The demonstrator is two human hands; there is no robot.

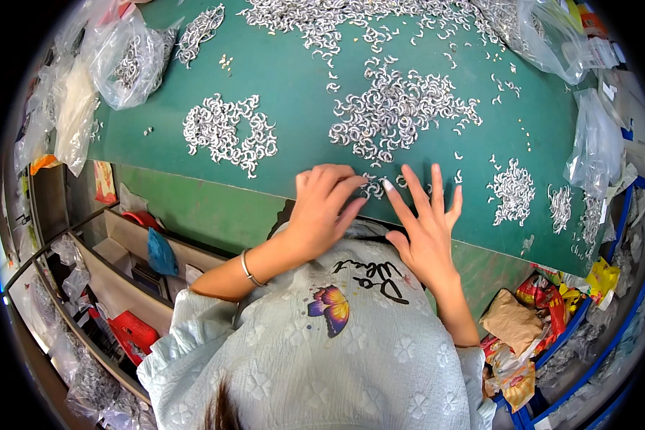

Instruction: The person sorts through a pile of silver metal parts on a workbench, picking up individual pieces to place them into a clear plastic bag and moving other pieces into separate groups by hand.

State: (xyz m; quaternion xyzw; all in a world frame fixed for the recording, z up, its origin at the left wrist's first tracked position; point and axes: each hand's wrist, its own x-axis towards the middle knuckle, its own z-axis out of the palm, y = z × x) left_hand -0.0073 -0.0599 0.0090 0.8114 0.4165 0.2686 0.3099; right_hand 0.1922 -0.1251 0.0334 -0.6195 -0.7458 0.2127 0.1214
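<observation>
The central heap (387,118) of silvery crescent-shaped pieces lay spread on the green tabletop (294,86). A small cluster (372,188) of the same crescents sat on the near side of the central heap, between the person's two hands.

The left hand (328,204) was just to the left of that cluster, nearer the person than the central heap. Its fingers were bent, with thumb and forefinger toward the crescents; whether its grip was closed on a piece could not be told. The right hand (426,226) was also on the near side of the central heap, its grip open and fingers spread, the forefinger's tip beside the cluster and a few loose crescents around the fingers.

To the left of the central heap lay the left heap (215,125), with a bare gap inside it. To the right and nearer the person lay the right heap (512,192), with a narrow pile (560,208) farther right. Beyond the central heap stretched the far heap (380,10). A clear plastic bag (115,93) stood well to its left, and a crumpled plastic bag (595,143) well to its right.
</observation>
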